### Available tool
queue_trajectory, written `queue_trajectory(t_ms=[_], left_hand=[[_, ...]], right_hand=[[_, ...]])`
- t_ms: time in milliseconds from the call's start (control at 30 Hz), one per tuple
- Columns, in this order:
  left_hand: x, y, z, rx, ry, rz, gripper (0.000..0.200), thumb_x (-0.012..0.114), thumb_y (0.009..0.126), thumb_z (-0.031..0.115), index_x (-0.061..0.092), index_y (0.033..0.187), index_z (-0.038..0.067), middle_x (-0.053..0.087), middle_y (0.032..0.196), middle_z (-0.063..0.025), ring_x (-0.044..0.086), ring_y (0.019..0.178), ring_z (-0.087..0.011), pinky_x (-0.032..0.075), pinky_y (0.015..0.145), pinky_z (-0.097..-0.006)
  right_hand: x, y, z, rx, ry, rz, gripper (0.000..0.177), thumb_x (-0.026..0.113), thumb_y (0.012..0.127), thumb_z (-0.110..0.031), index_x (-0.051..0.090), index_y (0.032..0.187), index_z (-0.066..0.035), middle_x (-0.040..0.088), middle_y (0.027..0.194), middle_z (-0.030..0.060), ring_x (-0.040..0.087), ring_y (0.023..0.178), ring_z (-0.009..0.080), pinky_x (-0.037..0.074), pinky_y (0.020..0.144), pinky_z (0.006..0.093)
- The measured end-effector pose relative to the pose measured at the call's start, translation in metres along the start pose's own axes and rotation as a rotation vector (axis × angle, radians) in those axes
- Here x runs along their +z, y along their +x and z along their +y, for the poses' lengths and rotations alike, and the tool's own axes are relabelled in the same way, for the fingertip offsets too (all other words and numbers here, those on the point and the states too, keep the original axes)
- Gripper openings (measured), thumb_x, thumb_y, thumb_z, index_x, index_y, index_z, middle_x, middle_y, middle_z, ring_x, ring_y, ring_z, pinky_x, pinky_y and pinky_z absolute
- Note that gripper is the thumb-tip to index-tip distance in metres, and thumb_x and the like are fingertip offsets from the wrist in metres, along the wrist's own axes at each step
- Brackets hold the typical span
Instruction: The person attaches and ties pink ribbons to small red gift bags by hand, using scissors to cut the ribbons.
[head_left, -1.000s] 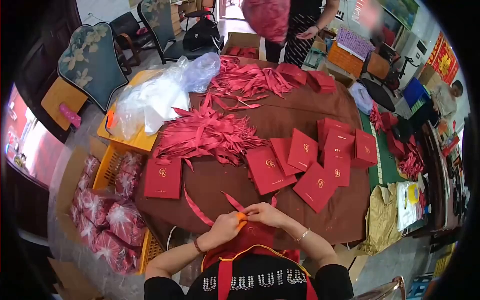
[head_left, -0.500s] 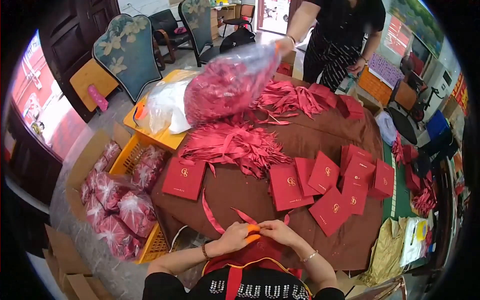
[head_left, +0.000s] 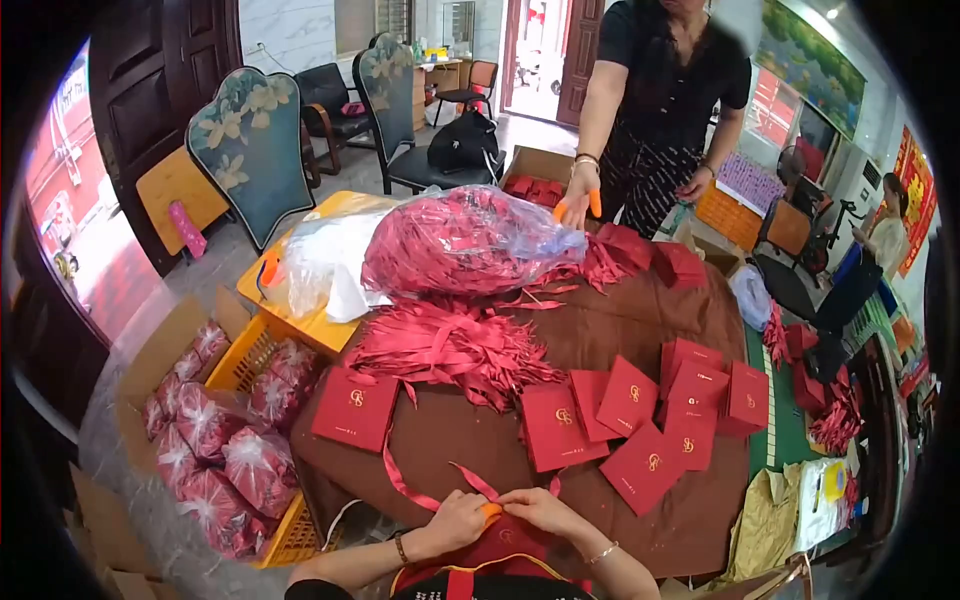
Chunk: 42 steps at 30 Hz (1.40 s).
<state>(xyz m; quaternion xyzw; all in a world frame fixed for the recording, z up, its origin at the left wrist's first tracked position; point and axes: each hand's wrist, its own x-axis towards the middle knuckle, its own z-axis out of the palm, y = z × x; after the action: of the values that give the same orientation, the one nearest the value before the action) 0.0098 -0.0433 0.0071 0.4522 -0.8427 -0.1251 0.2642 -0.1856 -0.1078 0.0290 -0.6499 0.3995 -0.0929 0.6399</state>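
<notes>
My left hand (head_left: 462, 522), with orange finger covers, is closed on a red ribbon (head_left: 408, 478) whose tail trails up over the brown cloth. Close beside it, my right hand (head_left: 541, 511) pinches the ribbon too, its fingertips almost meeting those of the left. Below both hands, near my apron, is a red piece with a gold logo (head_left: 505, 538), partly covered by the fingers. Beyond them lie flat red gift bags (head_left: 563, 428) with gold lettering and a single one (head_left: 353, 405) to the left. A heap of red ribbons (head_left: 445, 350) spreads behind.
Opposite me stands a person (head_left: 665, 110), one hand above a large clear bag of red ribbons (head_left: 440, 240). At left, an orange crate (head_left: 300, 525) and a cardboard box (head_left: 135, 400) hold wrapped red bundles (head_left: 262, 475). Gold packaging (head_left: 765, 525) lies at right.
The co-worker has set the large bag of ribbons down and let go of its neck. My view has tilted up; my hands stay together on the ribbon.
</notes>
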Motion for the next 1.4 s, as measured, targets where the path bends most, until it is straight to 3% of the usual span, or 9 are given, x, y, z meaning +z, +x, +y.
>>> queue_trajectory(t_ms=[300, 400, 667, 833, 900, 1233, 1333, 1367, 1400], left_hand=[[-0.018, 0.014, 0.004, 0.007, 0.026, 0.19, 0.017, 0.06, 0.078, 0.022, 0.064, 0.092, 0.012, 0.06, 0.089, -0.0031, 0.055, 0.086, -0.0207, 0.038, 0.07, -0.0365], [-0.021, 0.017, -0.005, -0.23, -0.277, -0.04, 0.02, 0.058, 0.083, 0.027, 0.066, 0.091, 0.011, 0.063, 0.09, -0.0059, 0.055, 0.088, -0.0259, 0.039, 0.073, -0.0393], [-0.028, 0.032, -0.011, -0.229, -0.185, -0.242, 0.02, 0.059, 0.083, 0.027, 0.068, 0.092, 0.011, 0.064, 0.087, -0.0069, 0.058, 0.085, -0.0273, 0.042, 0.073, -0.042], [-0.041, 0.042, -0.015, -0.141, -0.151, -0.247, 0.025, 0.055, 0.085, 0.029, 0.068, 0.093, 0.009, 0.065, 0.086, -0.0122, 0.062, 0.081, -0.0302, 0.047, 0.07, -0.0438], [-0.048, 0.05, -0.012, -0.488, -0.439, -0.417, 0.026, 0.053, 0.085, 0.029, 0.067, 0.095, 0.009, 0.066, 0.084, -0.0142, 0.064, 0.077, -0.0319, 0.049, 0.068, -0.0421], [-0.027, 0.062, -0.042, -0.296, -0.306, -0.59, 0.028, 0.053, 0.082, 0.03, 0.068, 0.094, 0.01, 0.065, 0.098, -0.0116, 0.059, 0.095, -0.0293, 0.04, 0.08, -0.0451], [-0.032, 0.065, -0.036, -0.29, -0.389, -0.705, 0.026, 0.055, 0.082, 0.028, 0.068, 0.095, 0.011, 0.065, 0.098, -0.0098, 0.059, 0.097, -0.0279, 0.041, 0.079, -0.0436], [-0.025, 0.063, -0.045, -0.318, -0.613, -0.713, 0.023, 0.058, 0.08, 0.025, 0.067, 0.094, 0.01, 0.064, 0.097, -0.009, 0.059, 0.095, -0.0272, 0.043, 0.079, -0.04], [-0.026, 0.061, -0.043, -0.266, -0.642, -0.568, 0.021, 0.06, 0.079, 0.024, 0.067, 0.092, 0.009, 0.063, 0.097, -0.0087, 0.059, 0.093, -0.0268, 0.044, 0.079, -0.0386]], right_hand=[[0.005, -0.003, 0.001, -0.024, -0.003, -0.004, 0.03, 0.057, 0.086, -0.014, 0.059, 0.113, 0.0, 0.068, 0.097, 0.01, 0.062, 0.089, 0.0139, 0.047, 0.081, 0.0273], [0.009, -0.009, -0.009, -0.061, -0.1, 0.037, 0.031, 0.059, 0.085, -0.015, 0.059, 0.112, 0.0, 0.067, 0.097, 0.01, 0.062, 0.088, 0.0138, 0.047, 0.08, 0.027], [0.016, -0.016, -0.015, 0.029, -0.133, 0.172, 0.031, 0.061, 0.085, -0.02, 0.06, 0.11, -0.001, 0.068, 0.091, 0.0115, 0.063, 0.081, 0.0139, 0.048, 0.076, 0.0266], [0.018, -0.014, -0.022, 0.031, -0.374, 0.201, 0.041, 0.065, 0.081, -0.036, 0.063, 0.108, -0.006, 0.069, 0.084, 0.0095, 0.066, 0.077, 0.0187, 0.05, 0.072, 0.0292], [0.022, -0.013, -0.02, 0.026, -0.39, 0.234, 0.04, 0.062, 0.08, -0.046, 0.065, 0.101, -0.012, 0.069, 0.079, 0.0071, 0.067, 0.076, 0.024, 0.05, 0.066, 0.0338], [0.027, -0.019, -0.021, -0.015, -0.426, 0.299, 0.036, 0.064, 0.079, -0.044, 0.066, 0.096, -0.013, 0.068, 0.078, 0.0097, 0.066, 0.075, 0.0278, 0.051, 0.067, 0.0378], [0.032, -0.02, -0.017, 0.009, -0.441, 0.308, 0.035, 0.069, 0.078, -0.036, 0.064, 0.099, -0.008, 0.069, 0.086, 0.011, 0.067, 0.077, 0.0246, 0.051, 0.069, 0.0328], [0.033, -0.019, -0.015, 0.016, -0.442, 0.288, 0.035, 0.069, 0.078, -0.036, 0.064, 0.099, -0.008, 0.069, 0.086, 0.011, 0.067, 0.077, 0.0246, 0.051, 0.069, 0.0328], [0.034, -0.019, -0.015, -0.036, -0.429, 0.312, 0.035, 0.069, 0.078, -0.035, 0.064, 0.099, -0.008, 0.069, 0.085, 0.0112, 0.067, 0.076, 0.0247, 0.051, 0.069, 0.0328]])
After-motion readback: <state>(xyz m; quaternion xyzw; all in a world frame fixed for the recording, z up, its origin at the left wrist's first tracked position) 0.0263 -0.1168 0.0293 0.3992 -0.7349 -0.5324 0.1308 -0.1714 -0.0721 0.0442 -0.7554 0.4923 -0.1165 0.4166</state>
